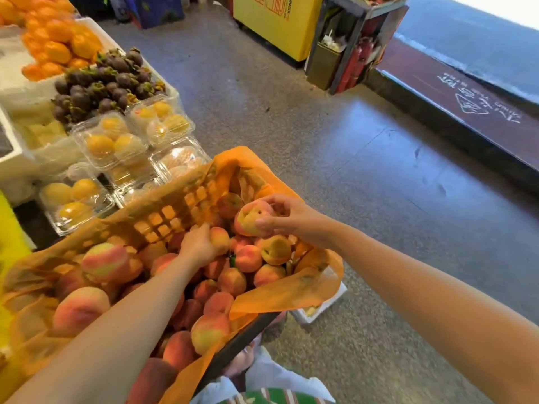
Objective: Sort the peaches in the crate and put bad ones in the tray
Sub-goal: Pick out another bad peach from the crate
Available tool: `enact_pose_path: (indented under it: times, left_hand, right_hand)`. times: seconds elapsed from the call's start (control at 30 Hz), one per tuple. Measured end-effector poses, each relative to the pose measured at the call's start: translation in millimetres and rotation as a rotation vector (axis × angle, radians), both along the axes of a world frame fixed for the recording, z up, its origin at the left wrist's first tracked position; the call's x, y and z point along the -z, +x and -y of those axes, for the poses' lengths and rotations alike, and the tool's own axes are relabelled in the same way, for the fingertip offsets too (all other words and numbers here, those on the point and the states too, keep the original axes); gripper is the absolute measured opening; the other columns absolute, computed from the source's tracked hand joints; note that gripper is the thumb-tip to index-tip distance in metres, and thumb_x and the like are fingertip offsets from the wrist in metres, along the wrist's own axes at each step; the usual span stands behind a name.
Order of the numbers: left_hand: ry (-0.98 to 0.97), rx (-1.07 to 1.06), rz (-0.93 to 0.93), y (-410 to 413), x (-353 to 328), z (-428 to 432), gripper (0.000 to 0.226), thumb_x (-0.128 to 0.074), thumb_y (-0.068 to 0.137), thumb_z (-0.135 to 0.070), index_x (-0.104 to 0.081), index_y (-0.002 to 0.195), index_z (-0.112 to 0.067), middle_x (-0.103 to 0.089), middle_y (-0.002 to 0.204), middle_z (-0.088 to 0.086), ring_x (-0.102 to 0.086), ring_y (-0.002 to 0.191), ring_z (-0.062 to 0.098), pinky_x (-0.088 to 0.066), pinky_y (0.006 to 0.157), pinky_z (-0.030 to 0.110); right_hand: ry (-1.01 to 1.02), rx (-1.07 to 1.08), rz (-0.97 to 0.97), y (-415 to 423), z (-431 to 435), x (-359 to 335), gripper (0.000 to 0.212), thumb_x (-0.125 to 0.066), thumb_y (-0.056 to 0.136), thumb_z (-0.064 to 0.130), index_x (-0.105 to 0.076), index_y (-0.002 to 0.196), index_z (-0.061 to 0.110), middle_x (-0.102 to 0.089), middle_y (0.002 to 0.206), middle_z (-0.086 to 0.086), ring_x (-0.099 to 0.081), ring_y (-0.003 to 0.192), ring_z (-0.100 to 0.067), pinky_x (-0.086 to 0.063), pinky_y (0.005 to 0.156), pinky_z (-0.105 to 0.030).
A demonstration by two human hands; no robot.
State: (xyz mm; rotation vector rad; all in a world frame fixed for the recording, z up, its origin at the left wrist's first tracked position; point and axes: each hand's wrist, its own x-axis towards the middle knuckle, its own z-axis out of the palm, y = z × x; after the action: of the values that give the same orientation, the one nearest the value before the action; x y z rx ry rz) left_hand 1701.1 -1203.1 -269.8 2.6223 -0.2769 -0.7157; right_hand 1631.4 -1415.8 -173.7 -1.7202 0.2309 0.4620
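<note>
Fingers [264, 223] of your right hand [294, 220] are curled round a lifted peach [250, 218], above the far end of the crate [163, 217]; left hand [198, 243] grips a second peach [220, 239] in the pile; fruit judged light, soft, bruise-prone; hold broadly round the middle; both arms stretched forward, left palm down.

Right of the crate [242, 342] you have open floor [379, 199] to swing over. Left, clear boxes [116, 147] crowd just beside its wall, and the liner [280, 293] stands up around the rim.
</note>
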Motion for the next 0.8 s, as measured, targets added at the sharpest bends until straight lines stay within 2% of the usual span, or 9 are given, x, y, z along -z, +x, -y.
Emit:
enact_pose_path:
  times: [0.1, 0.17, 0.27, 0.33, 0.43, 0.53, 0.6, 0.7, 0.8]
  left_hand:
    - [-0.129, -0.005, 0.067, -1, -15, -1, 0.060, -0.068, 0.080, -0.048, -0.054, 0.126, -0.012, -0.058, 0.121, 0.016, -0.053, 0.114, 0.032, -0.045, 0.095, 0.040]
    - [-0.422, 0.029, 0.071, -9, -32, -1, 0.051, -0.071, 0.080, -0.039, -0.055, 0.125, -0.020, -0.061, 0.117, 0.007, -0.058, 0.105, 0.018, -0.048, 0.093, 0.037]
    - [-0.801, 0.122, -0.048, -28, -60, 5, 0.058, -0.076, 0.078, -0.026, -0.049, 0.129, -0.030, -0.062, 0.110, 0.005, -0.062, 0.090, 0.016, -0.053, 0.084, 0.034]
    - [-0.902, 0.125, -0.019, -40, -71, 13, 0.063, -0.077, 0.076, -0.033, -0.047, 0.131, -0.030, -0.064, 0.112, 0.003, -0.065, 0.097, 0.017, -0.054, 0.086, 0.034]
    - [-0.881, 0.085, 0.166, -51, -84, 23, 0.061, -0.074, 0.074, -0.046, -0.052, 0.126, -0.025, -0.066, 0.107, -0.004, -0.065, 0.092, 0.014, -0.054, 0.082, 0.036]
    - [-0.834, 0.046, 0.293, -59, -91, 27, 0.064, -0.070, 0.070, -0.057, -0.054, 0.123, -0.024, -0.064, 0.100, -0.008, -0.062, 0.078, 0.007, -0.053, 0.072, 0.032]
    - [-0.817, 0.078, 0.302, -66, -93, 31, 0.066, -0.068, 0.071, -0.060, -0.053, 0.123, -0.024, -0.062, 0.098, -0.011, -0.059, 0.076, 0.001, -0.050, 0.069, 0.025]
    - [-0.779, 0.205, 0.298, -81, -92, 42, 0.066, -0.065, 0.073, -0.056, -0.049, 0.127, -0.022, -0.060, 0.110, -0.007, -0.059, 0.093, 0.006, -0.049, 0.079, 0.023]
    - [-0.598, 0.333, 0.353, -102, -80, 58, 0.075, -0.057, 0.071, -0.060, -0.052, 0.128, -0.012, -0.055, 0.123, 0.006, -0.050, 0.115, 0.020, -0.040, 0.098, 0.034]
  right_hand:
    - [0.007, -0.017, -0.006, 1, 1, -1, 0.051, -0.076, 0.077, 0.040, -0.059, 0.121, 0.020, -0.062, 0.117, -0.007, -0.064, 0.102, -0.020, -0.058, 0.079, -0.033]
    - [0.013, -0.016, -0.006, 2, -1, -2, 0.053, -0.072, 0.079, 0.046, -0.058, 0.123, 0.019, -0.063, 0.113, -0.006, -0.064, 0.092, -0.015, -0.053, 0.069, -0.025]
    - [-0.003, 0.001, 0.024, 5, -4, -1, 0.067, -0.072, 0.070, 0.060, -0.057, 0.122, 0.021, -0.063, 0.119, -0.009, -0.064, 0.108, -0.023, -0.055, 0.090, -0.041]
    - [-0.012, 0.012, 0.070, 3, -5, -4, 0.069, -0.072, 0.066, 0.062, -0.057, 0.120, 0.022, -0.063, 0.119, -0.009, -0.063, 0.110, -0.024, -0.054, 0.092, -0.045]
    - [0.025, 0.026, 0.102, -3, -5, -12, 0.069, -0.073, 0.062, 0.061, -0.055, 0.120, 0.026, -0.062, 0.118, -0.007, -0.064, 0.107, -0.022, -0.055, 0.082, -0.034]
    - [0.050, 0.010, 0.115, -17, -2, -21, 0.070, -0.080, 0.065, 0.049, -0.053, 0.125, 0.025, -0.060, 0.121, -0.012, -0.063, 0.110, -0.026, -0.056, 0.087, -0.039]
    - [0.017, 0.025, 0.144, -31, 1, -26, 0.060, -0.081, 0.075, 0.030, -0.051, 0.125, 0.021, -0.059, 0.120, -0.011, -0.062, 0.111, -0.027, -0.057, 0.089, -0.041]
    - [-0.010, 0.107, 0.175, -58, 8, -31, 0.054, -0.077, 0.079, 0.020, -0.049, 0.126, 0.018, -0.058, 0.116, -0.007, -0.063, 0.106, -0.027, -0.056, 0.087, -0.043]
    - [-0.035, 0.276, 0.187, -93, 20, -27, 0.054, -0.077, 0.078, 0.024, -0.051, 0.124, 0.019, -0.059, 0.119, -0.006, -0.062, 0.102, -0.019, -0.058, 0.084, -0.033]
